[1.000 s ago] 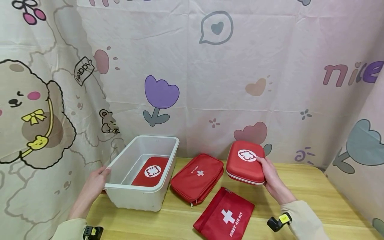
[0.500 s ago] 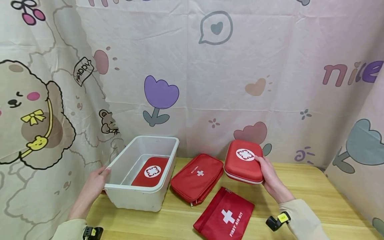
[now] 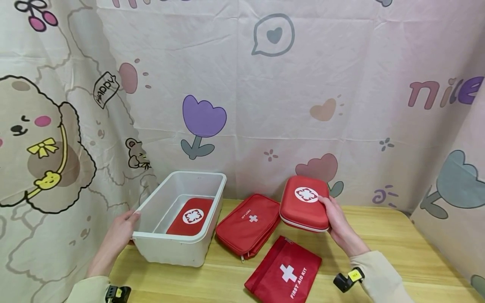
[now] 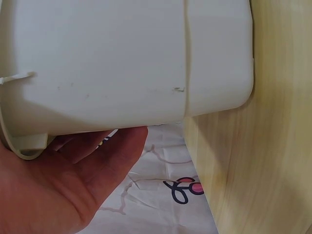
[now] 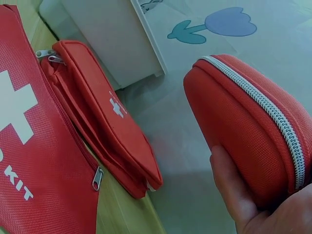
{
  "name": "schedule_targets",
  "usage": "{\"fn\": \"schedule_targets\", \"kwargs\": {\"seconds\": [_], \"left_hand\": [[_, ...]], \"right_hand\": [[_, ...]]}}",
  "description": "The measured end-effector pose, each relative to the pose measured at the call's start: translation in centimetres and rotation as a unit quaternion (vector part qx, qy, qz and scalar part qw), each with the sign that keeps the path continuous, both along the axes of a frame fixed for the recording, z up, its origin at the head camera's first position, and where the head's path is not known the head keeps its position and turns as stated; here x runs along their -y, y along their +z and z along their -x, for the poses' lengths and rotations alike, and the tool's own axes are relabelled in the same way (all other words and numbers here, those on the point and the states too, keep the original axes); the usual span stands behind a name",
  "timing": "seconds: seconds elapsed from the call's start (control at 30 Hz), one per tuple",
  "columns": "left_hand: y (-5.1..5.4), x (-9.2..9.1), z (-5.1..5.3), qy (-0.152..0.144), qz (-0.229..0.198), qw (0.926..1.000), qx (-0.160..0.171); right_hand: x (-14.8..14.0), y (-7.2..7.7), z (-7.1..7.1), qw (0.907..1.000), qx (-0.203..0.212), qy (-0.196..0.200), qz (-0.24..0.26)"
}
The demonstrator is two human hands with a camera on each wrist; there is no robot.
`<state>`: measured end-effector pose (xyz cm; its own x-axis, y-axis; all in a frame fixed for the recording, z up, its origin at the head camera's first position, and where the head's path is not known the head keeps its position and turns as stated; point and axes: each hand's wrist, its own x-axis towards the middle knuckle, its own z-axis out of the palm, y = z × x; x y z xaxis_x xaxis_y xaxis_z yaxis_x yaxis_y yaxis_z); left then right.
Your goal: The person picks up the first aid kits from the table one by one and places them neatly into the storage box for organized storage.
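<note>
A red hard zip case (image 3: pixel 305 206) with a white round emblem is gripped at its right side by my right hand (image 3: pixel 342 227), held up above the table. In the right wrist view the case (image 5: pixel 243 126) shows its white zipper, with fingers curled under it. My left hand (image 3: pixel 117 233) holds the near left corner of a white plastic bin (image 3: pixel 174 252); the left wrist view shows the hand (image 4: pixel 73 180) under the rim against the bin wall (image 4: pixel 107 68). Inside the bin lies a red item (image 3: pixel 189 225) with the same emblem.
Between bin and raised case, a red first aid pouch (image 3: pixel 250 225) lies on the wooden table (image 3: pixel 371 235). Nearer the front is a flat red pouch (image 3: pixel 284 271) lettered FIRST AID KIT. A printed curtain (image 3: pixel 265 105) hangs behind and at both sides.
My right hand has carried the red case a little to the left, toward the zipped pouch. The left hand, the bin and both pouches have stayed in place.
</note>
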<state>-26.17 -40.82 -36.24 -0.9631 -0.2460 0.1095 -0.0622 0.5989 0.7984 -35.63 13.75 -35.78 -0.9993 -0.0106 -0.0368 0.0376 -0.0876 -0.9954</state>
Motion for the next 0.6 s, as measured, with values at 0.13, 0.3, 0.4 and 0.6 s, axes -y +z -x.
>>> {"fn": "schedule_targets", "kwargs": {"seconds": [0.13,0.3,0.4,0.6], "left_hand": [[-0.1,0.0,0.0,0.000,-0.003,1.0000,0.001],[-0.1,0.0,0.0,0.000,-0.006,1.0000,-0.001],[-0.1,0.0,0.0,0.002,-0.006,1.0000,-0.002],[0.0,-0.1,-0.1,0.003,-0.004,1.0000,-0.004]], "right_hand": [[0.3,0.1,-0.1,1.0000,-0.003,-0.001,-0.003],[0.7,0.3,-0.2,1.0000,-0.003,0.001,-0.006],[1.0,0.4,-0.2,1.0000,-0.003,0.004,-0.007],[1.7,0.5,-0.2,1.0000,-0.005,0.004,0.004]]}}
